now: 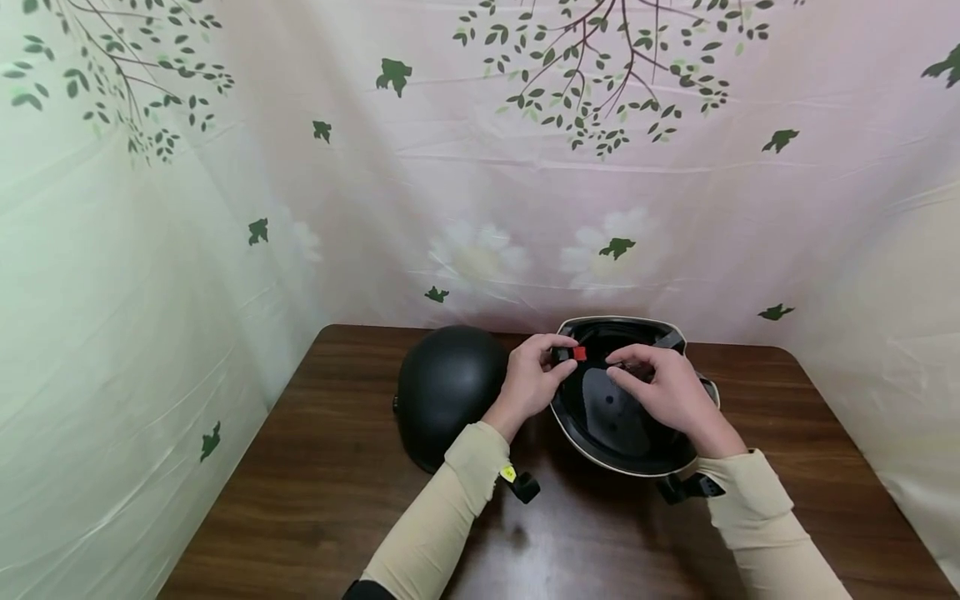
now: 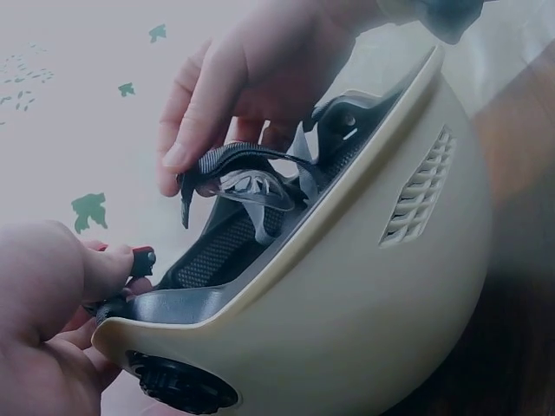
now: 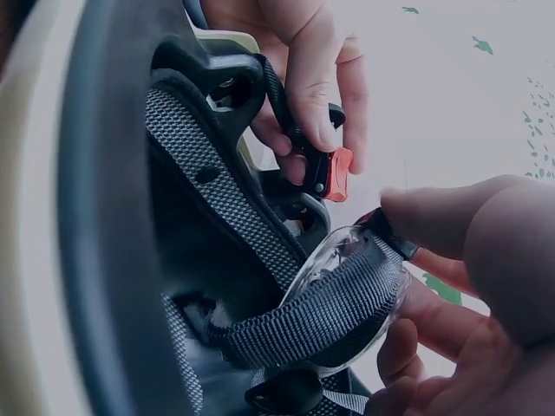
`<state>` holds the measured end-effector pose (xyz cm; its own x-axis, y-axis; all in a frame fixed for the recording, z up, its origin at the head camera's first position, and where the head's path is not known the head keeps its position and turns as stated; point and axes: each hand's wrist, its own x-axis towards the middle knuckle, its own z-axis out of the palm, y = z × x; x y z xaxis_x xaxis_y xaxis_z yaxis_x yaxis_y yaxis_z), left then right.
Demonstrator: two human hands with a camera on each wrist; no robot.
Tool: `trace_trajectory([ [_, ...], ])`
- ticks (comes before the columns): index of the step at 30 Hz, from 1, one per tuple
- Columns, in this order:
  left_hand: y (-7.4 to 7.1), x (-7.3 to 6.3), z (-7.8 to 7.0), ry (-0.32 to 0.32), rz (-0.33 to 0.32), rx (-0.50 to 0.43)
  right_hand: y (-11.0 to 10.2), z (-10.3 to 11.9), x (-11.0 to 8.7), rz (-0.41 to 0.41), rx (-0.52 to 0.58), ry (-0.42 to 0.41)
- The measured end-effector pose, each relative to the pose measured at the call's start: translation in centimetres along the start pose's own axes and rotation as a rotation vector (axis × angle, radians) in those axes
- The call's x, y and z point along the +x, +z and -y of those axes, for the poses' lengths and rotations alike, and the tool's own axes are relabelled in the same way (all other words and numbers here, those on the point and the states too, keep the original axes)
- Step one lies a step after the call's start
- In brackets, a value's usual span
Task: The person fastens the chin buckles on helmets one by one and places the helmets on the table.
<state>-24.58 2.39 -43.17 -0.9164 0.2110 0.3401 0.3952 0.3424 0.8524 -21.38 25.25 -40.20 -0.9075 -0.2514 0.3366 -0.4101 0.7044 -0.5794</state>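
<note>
A cream helmet [image 2: 373, 303] lies upside down, its black padded inside [image 1: 611, 408] facing up. My left hand [image 1: 528, 375] is at its left rim and pinches a black buckle with a red tab [image 3: 338, 173] on a short strap. Over the opening, my right hand [image 1: 663, 387] grips the black end piece [image 3: 390, 234] of the grey webbing chin strap [image 3: 321, 316] between thumb and fingers. A clear chin cup [image 3: 314, 273] sits along this strap. A small gap separates the strap end from the red-tabbed buckle.
A matte black helmet [image 1: 450, 392] sits dome up just left of the cream one, close to my left forearm. Both stand on a dark wooden table [image 1: 315, 467]. Behind the table hangs a pale curtain [image 1: 360, 208] with leaf prints. A black dial [image 2: 182, 386] is on the cream helmet's shell.
</note>
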Motion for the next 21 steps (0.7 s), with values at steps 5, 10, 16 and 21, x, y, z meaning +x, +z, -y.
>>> trace_trajectory([
  [5, 0.0, 0.07, 0.02, -0.022, 0.007, -0.025, -0.05, -0.05, -0.02, 0.005, -0.012, 0.017],
  [10, -0.04, 0.12, 0.15, -0.038, 0.007, -0.061, -0.1, 0.07, 0.0, -0.005, -0.008, -0.004],
  [16, 0.02, 0.12, 0.47, -0.01, 0.013, -0.091, -0.35, 0.41, -0.07, 0.018, 0.016, 0.036],
  [21, 0.04, 0.11, 0.52, 0.003, 0.013, -0.057, -0.23, 0.58, -0.09, 0.026, 0.007, 0.071],
])
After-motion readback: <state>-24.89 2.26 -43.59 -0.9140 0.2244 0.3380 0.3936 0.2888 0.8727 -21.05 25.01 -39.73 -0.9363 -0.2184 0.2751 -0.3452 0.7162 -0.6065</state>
